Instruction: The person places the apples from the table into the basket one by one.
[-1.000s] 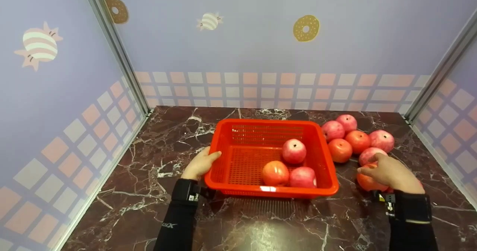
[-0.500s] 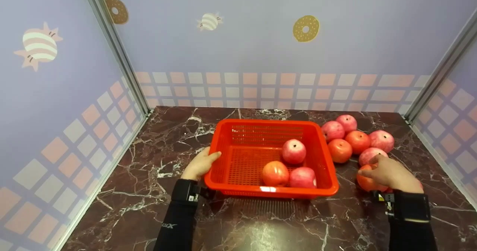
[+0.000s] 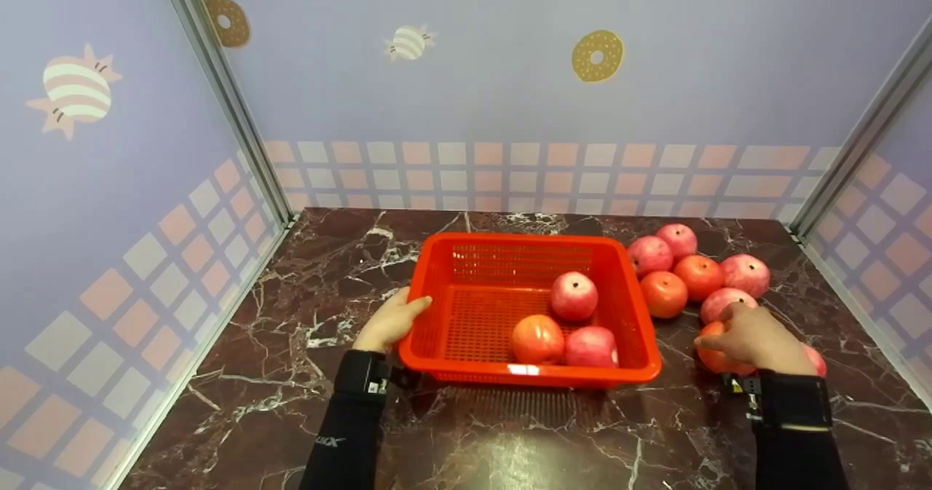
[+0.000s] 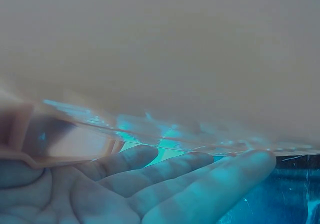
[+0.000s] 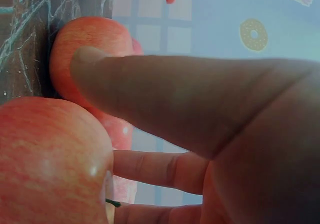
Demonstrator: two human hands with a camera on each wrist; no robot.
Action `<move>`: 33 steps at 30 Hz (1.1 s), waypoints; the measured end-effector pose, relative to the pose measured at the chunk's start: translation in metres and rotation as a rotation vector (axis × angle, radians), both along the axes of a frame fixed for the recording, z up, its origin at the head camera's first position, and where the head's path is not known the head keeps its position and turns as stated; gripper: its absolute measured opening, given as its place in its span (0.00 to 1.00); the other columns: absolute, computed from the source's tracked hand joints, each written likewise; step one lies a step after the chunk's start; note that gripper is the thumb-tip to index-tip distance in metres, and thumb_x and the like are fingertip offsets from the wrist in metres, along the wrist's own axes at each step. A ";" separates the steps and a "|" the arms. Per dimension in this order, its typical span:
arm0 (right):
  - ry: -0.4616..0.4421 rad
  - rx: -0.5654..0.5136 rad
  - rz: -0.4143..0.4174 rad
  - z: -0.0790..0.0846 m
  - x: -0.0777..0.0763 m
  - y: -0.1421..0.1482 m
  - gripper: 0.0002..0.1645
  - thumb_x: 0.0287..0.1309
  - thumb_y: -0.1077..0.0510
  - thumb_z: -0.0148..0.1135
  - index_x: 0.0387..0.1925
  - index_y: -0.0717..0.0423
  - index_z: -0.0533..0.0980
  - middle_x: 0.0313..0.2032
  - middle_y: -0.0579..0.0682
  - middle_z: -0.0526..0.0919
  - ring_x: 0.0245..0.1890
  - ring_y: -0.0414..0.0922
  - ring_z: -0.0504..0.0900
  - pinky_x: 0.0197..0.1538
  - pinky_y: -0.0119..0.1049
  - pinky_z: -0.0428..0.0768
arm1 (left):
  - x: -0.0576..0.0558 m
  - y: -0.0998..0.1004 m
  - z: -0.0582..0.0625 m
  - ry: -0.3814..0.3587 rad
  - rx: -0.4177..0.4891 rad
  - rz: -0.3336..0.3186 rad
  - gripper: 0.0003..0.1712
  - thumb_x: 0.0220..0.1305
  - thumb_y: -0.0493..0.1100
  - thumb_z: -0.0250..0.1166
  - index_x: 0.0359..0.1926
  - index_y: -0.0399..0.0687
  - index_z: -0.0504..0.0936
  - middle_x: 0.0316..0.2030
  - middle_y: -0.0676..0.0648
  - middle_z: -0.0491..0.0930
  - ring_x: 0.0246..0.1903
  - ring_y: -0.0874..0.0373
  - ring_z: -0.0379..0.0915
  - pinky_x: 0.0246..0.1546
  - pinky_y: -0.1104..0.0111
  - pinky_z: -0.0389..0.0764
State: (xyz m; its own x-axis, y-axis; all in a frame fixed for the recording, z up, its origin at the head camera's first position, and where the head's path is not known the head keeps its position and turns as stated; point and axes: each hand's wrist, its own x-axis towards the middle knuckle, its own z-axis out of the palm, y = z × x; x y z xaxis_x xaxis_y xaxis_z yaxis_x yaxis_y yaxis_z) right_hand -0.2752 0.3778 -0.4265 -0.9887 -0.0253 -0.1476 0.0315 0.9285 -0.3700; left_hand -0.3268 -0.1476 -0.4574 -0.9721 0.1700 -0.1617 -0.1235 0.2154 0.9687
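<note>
In the head view, a red plastic basket [image 3: 510,236] stands mid-table with three apples inside: an orange-red apple [image 3: 538,339], a pink apple [image 3: 591,346] and another pink apple [image 3: 574,295]. My left hand [image 3: 393,321] holds its left side, thumb over the rim; the left wrist view shows long, fairly straight fingers [image 4: 200,196] along the outer wall. At the right, my right hand [image 3: 761,336] curls round an orange-red apple [image 3: 713,357] on the table. In the right wrist view, fingers reach that apple's [image 5: 50,159] far side; whether the thumb [image 5: 130,82] touches it I cannot tell.
Several loose apples lie between basket and right hand, among them an orange-red apple [image 3: 663,295] beside the basket wall and a pink apple [image 3: 745,275]. Another pink apple [image 3: 815,359] is partly hidden behind the right hand. Walls close the marble table [image 3: 510,446] at left, back and right.
My right hand has shifted slightly left over the orange-red apple, uncovering more of the pink apple behind it. The left hand and basket stay put.
</note>
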 end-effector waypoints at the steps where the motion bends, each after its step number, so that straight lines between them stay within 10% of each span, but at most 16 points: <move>1: 0.006 -0.003 -0.004 -0.001 0.000 -0.001 0.27 0.52 0.44 0.72 0.38 0.62 0.76 0.27 0.52 0.80 0.29 0.51 0.78 0.33 0.41 0.75 | 0.000 0.000 0.000 0.002 0.000 0.002 0.24 0.79 0.42 0.50 0.67 0.30 0.66 0.58 0.25 0.77 0.53 0.34 0.82 0.49 0.51 0.88; 11: -0.078 -0.161 -0.042 -0.010 0.004 -0.011 0.31 0.48 0.47 0.77 0.45 0.61 0.71 0.21 0.45 0.75 0.24 0.46 0.77 0.30 0.36 0.75 | -0.001 0.000 -0.001 -0.019 0.019 0.003 0.23 0.80 0.42 0.49 0.68 0.32 0.66 0.58 0.25 0.77 0.54 0.33 0.82 0.48 0.51 0.88; 33: -0.061 -0.031 -0.027 -0.022 0.000 -0.015 0.29 0.44 0.45 0.75 0.41 0.57 0.71 0.28 0.48 0.78 0.31 0.48 0.77 0.36 0.37 0.75 | -0.002 0.000 -0.002 -0.019 0.027 -0.001 0.24 0.80 0.42 0.49 0.68 0.31 0.66 0.58 0.25 0.77 0.54 0.32 0.82 0.49 0.50 0.88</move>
